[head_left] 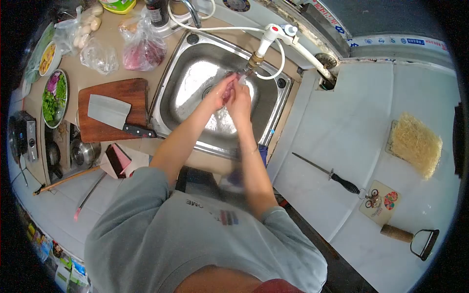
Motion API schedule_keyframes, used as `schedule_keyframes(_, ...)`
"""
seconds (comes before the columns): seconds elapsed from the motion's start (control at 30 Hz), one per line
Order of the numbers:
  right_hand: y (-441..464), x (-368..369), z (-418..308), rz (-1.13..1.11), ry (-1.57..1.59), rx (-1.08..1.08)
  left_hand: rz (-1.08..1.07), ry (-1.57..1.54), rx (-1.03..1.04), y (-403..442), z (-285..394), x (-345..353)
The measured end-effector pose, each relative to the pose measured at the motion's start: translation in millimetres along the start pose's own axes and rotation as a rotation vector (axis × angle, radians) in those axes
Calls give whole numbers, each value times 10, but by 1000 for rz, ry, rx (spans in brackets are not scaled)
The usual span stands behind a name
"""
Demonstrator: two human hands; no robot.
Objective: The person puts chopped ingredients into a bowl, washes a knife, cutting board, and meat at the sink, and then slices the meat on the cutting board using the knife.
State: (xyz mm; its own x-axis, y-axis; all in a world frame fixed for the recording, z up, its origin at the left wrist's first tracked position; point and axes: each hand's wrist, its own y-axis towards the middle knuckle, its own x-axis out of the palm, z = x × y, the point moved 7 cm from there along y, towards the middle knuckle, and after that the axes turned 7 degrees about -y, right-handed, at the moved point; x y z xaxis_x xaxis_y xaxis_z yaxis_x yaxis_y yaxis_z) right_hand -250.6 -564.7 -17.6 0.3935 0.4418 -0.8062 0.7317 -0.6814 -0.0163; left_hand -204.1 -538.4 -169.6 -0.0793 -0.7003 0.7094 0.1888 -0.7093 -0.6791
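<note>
Over the metal sink [178, 93], both hands meet under the tap [255, 59]. My left hand [220, 94] is closed around a small pinkish-red piece [227, 94], which looks like raw meat. Pressed against it from the other side is my right hand [239, 101], its fingers also closed on the piece. The fingers cover most of it. Water seems to run onto the fingertips. Left of the sink, a cleaver [108, 111] lies flat on a wooden cutting board [88, 133], its black handle towards the sink.
Bags of food, one with reddish contents [144, 51], stand at the back left beside a plate of greens [54, 99] and a bowl [49, 58]. On the right counter lie a sharpening rod [345, 183], dry noodles [416, 145] and a peeler [398, 233].
</note>
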Motion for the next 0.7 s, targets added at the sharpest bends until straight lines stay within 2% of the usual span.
schedule_keyframes(0.03,-44,-5,-79,0,-2,-3,-38,-6,65,8,62,24)
schedule_keyframes(0.1,-166,-149,-381,256,-106,-255,-36,17,126,-225,121,122)
schedule_keyframes(0.13,-138,-30,-350,156,-157,-250,-32,43,186,-348,171,192)
schedule_keyframes(0.17,-82,12,-300,158,-158,-248,-33,44,183,-313,123,187)
schedule_keyframes(0.23,130,224,-115,93,-111,-233,-36,-180,213,-205,56,113)
schedule_keyframes(0.27,260,353,18,9,-72,-226,-35,-178,215,-237,95,54)
schedule_keyframes(0.3,344,279,-53,9,-68,-227,-98,122,122,-293,102,19)
schedule_keyframes(0.33,426,252,-121,-169,-200,-106,-159,419,24,-353,53,5)
schedule_keyframes(0.37,479,258,-90,-348,-330,14,-156,420,26,-384,55,34)
schedule_keyframes(0.4,611,242,-58,-349,-325,12,-126,431,42,-417,65,78)
schedule_keyframes(0.47,756,431,181,-776,-397,138,-117,431,77,-691,154,264)
schedule_keyframes(0.5,832,409,277,-774,-394,136,-117,434,79,-673,164,254)
schedule_keyframes(0.57,654,646,330,-1109,508,231,-102,318,116,-582,157,163)
schedule_keyframes(0.6,606,661,320,-1118,678,315,-168,281,20,-554,131,131)
schedule_keyframes(0.63,572,641,344,-1119,674,313,-170,279,24,-491,137,121)
schedule_keyframes(0.7,440,545,447,-999,828,505,-17,214,48,-386,176,12)
